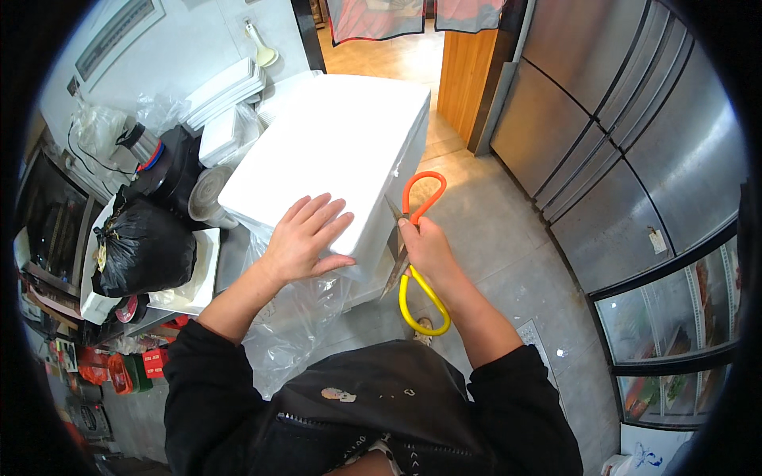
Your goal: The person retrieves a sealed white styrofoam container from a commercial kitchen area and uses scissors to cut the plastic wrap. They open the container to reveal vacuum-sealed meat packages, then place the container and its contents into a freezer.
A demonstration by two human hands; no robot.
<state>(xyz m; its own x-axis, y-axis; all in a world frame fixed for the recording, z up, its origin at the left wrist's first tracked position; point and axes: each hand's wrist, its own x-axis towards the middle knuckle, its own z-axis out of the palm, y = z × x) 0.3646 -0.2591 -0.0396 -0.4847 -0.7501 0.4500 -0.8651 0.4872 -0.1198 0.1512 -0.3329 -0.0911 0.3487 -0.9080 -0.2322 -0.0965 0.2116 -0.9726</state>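
Observation:
My left hand rests palm down on the near corner of a large white foam box, its fingers spread and gripping nothing. The box has clear plastic film around its sides, hanging loose below the near edge. My right hand is closed around the middle of a pair of scissors, near the pivot. One handle loop is orange and the other yellow. The loops stand wide apart and the blades are spread, with their tips beside the right side of the box.
Left of the box are a knotted black plastic bag, a round lidded tub, a metal jug and stacked white trays. Stainless-steel refrigerator doors and a glass-fronted display cooler line the right. A doorway with short curtains stands ahead.

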